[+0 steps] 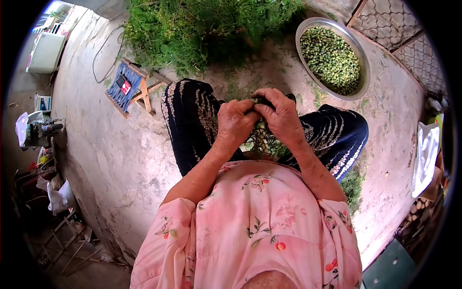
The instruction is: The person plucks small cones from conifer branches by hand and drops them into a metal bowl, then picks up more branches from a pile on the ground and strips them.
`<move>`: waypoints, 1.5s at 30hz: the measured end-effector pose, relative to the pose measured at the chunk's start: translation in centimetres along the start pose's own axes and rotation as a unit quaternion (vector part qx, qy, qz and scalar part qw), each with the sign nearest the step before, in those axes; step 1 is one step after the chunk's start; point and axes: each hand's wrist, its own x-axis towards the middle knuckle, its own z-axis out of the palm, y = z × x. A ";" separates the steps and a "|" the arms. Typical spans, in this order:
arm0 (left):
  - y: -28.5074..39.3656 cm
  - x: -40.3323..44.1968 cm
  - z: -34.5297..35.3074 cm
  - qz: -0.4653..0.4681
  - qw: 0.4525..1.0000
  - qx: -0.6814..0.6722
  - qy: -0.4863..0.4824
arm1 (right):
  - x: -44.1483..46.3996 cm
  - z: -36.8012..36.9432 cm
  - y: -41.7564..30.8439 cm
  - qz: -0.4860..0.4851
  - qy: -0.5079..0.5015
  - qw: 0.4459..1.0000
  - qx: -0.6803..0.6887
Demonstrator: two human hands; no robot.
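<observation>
My left hand (235, 121) and my right hand (279, 115) meet in front of my lap, between my knees. The fingers of both are bent, thumbs and fingertips pressed together around a small dark green piece that they mostly cover. Beneath them, between my legs, lies a lacy, net-like mass of thin stems (262, 139) with bits of green. A wide metal basin (364, 72) at the upper right holds small green pods or seed cones. At the top, a large heap of feathery green branches (183, 33) lies on the floor.
A small folding stool (126, 89) with a blue woven seat stands left of my knee, a red and black item on it. A cable (96, 72) curves behind it. Bags and clutter line the left wall; a white plastic bag (426, 156) is at the right edge.
</observation>
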 end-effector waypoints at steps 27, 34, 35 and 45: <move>-0.3 0.4 -0.4 -0.158 0.945 -0.279 -0.066 | -0.2 -3.1 2.1 0.278 0.018 0.757 0.591; -0.2 0.3 -0.4 -0.164 0.935 -0.314 -0.033 | 0.2 -5.4 3.5 0.297 0.060 0.814 0.495; -0.2 0.3 -0.4 -0.149 0.932 -0.331 -0.014 | 0.5 -6.2 4.1 0.312 0.077 0.818 0.477; 0.1 0.2 -0.7 -0.179 0.929 -0.324 -0.018 | 6.9 -15.9 6.9 0.130 0.254 0.759 0.585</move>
